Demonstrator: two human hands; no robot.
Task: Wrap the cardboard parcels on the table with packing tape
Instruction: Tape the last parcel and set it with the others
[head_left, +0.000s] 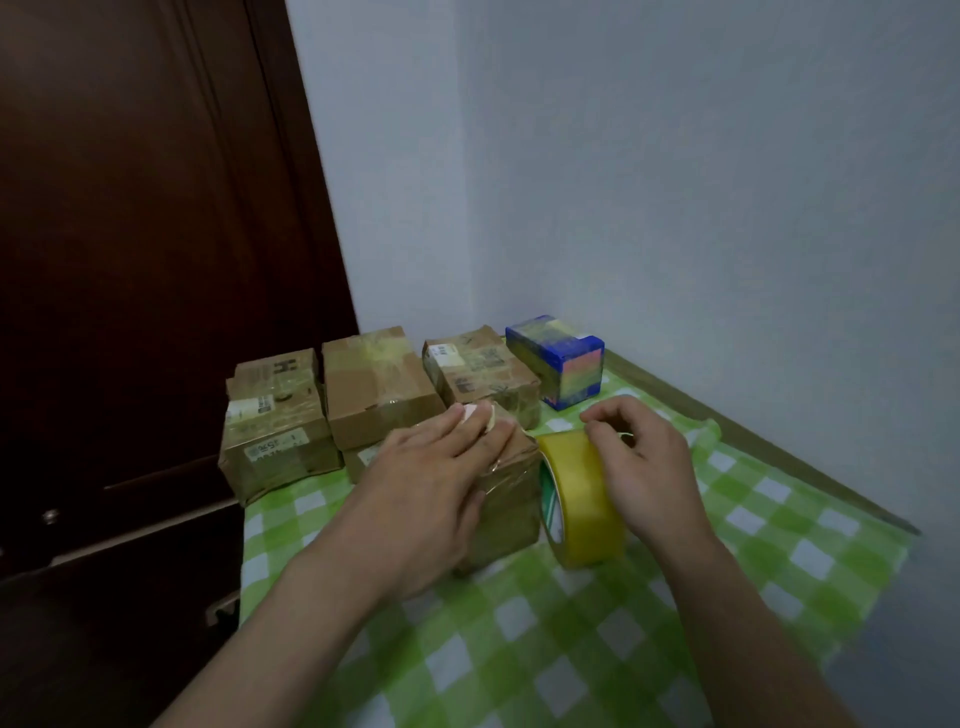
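The left hand (436, 467) presses flat, fingers straight, steadying the brown cardboard parcel (511, 499); the right hand (641, 462) clamps the yellow packing-tape roll (582, 499), drawing tape.

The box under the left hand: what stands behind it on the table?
Behind the near box stand a left brown box, a middle brown box, a right brown box and a blue box. A low box is mostly covered by the left hand.

left hand (431, 483) pressing parcel (511, 499), right hand (644, 467) gripping tape roll (584, 499)
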